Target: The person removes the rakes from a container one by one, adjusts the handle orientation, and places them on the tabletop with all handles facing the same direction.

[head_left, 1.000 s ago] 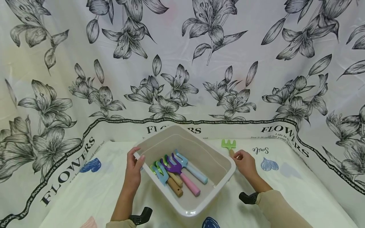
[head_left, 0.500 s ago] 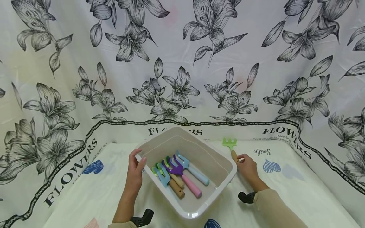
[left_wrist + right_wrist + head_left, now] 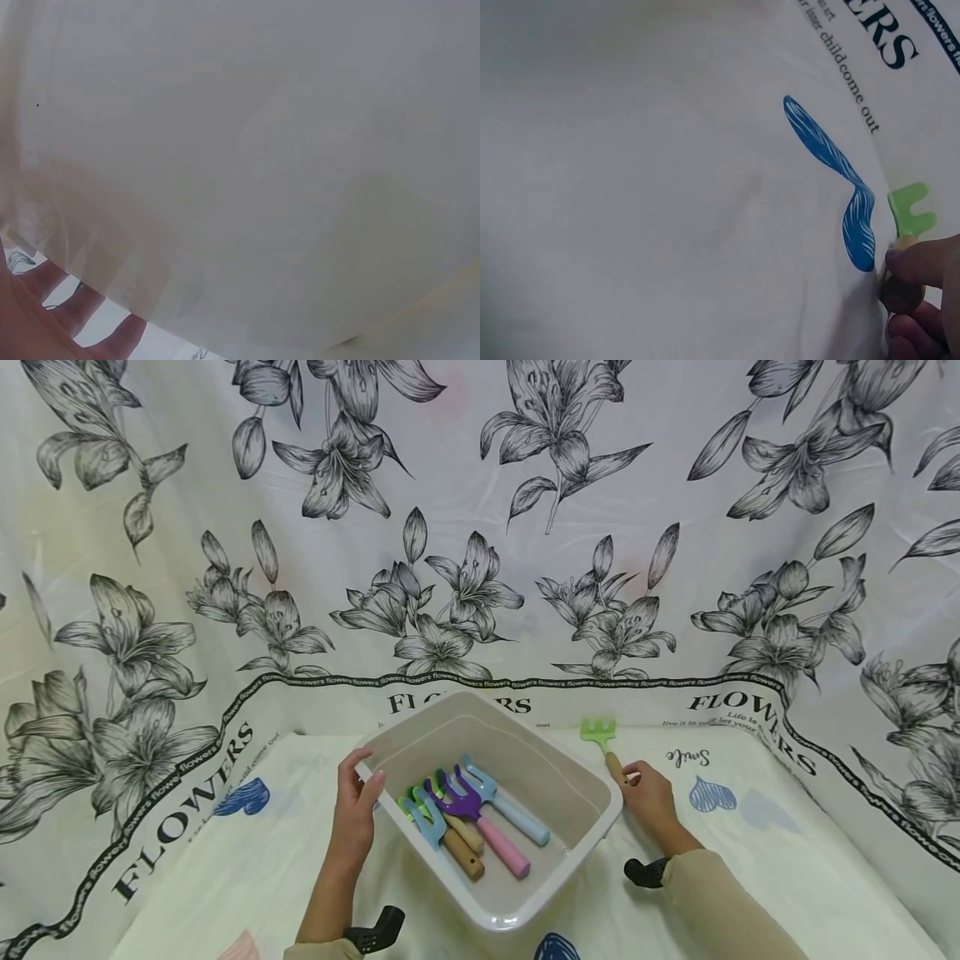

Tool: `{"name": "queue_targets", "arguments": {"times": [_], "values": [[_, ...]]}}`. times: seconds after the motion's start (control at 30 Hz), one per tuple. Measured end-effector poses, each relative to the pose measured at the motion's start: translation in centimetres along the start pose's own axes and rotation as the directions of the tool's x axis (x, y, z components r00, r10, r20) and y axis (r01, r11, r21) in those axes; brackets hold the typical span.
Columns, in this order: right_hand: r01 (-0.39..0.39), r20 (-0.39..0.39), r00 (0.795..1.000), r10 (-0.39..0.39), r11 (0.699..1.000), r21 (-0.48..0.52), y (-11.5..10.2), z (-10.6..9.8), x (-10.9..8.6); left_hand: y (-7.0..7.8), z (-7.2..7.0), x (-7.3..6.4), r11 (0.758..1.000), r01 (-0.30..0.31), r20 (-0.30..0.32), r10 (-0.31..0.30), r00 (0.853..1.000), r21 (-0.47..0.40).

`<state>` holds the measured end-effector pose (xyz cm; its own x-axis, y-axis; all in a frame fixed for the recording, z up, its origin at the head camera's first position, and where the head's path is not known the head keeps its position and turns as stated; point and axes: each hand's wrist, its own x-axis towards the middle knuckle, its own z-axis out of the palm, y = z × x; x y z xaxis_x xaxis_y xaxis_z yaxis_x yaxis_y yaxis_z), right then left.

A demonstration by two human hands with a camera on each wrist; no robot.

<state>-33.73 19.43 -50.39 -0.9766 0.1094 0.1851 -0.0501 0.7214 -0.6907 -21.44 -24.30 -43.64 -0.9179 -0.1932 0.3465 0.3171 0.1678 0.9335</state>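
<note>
My left hand [image 3: 356, 810] grips the left rim of a beige plastic basin [image 3: 555, 760], thumb over the edge; its fingers [image 3: 79, 307] lie along the basin wall [image 3: 225, 187] in the left wrist view. Inside lie several small garden forks, among them a purple fork with a pink handle [image 3: 504, 847], a light blue fork [image 3: 517, 817] and a blue fork with a brown handle [image 3: 462, 855]. Beyond the basin's right corner my right hand [image 3: 651, 797] pinches the wooden handle of a green hand fork [image 3: 598, 732]. In the right wrist view the green tines [image 3: 913, 210] stick out past my fingers.
A pale cloth with printed hearts [image 3: 712, 795] covers the surface under the basin. Behind it and at both sides hangs a white curtain [image 3: 480, 610] with black flower drawings. A black strap mount [image 3: 375, 931] sits on each wrist.
My right hand has moved slightly down along the green hand fork, so more of its wooden handle shows. The left hand and the basin have hardly moved.
</note>
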Motion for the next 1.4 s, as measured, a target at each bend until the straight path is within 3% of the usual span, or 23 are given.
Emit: {"name": "queue_targets", "arguments": {"times": [0.37,0.57,0.83,1.13,1.4], "values": [[0.016,0.026,1.0,-0.016,1.0,-0.009,-0.2,0.0,-0.1,0.1,0.1,0.0,1.0,-0.002,-0.004,0.002,1.0,0.003],[0.047,0.044,0.998,-0.045,0.998,-0.042,-1.1,-1.2,0.2,0.1,0.1,0.0,1.0,-0.003,-0.001,0.003,1.0,0.003],[0.047,0.064,0.997,-0.046,0.999,-0.011,-4.9,-4.1,0.8,0.1,0.0,0.0,1.0,0.001,-0.008,-0.001,1.0,0.016],[0.018,0.11,0.993,-0.032,0.991,0.131,-9.3,-7.1,1.8,0.1,0.0,0.0,0.999,0.02,-0.02,-0.019,1.0,0.049],[0.136,0.121,0.98,-0.155,0.979,0.154,-13.1,-8.9,2.1,0.3,-0.1,-0.1,0.999,0.027,-0.011,-0.027,1.0,0.042]]}}
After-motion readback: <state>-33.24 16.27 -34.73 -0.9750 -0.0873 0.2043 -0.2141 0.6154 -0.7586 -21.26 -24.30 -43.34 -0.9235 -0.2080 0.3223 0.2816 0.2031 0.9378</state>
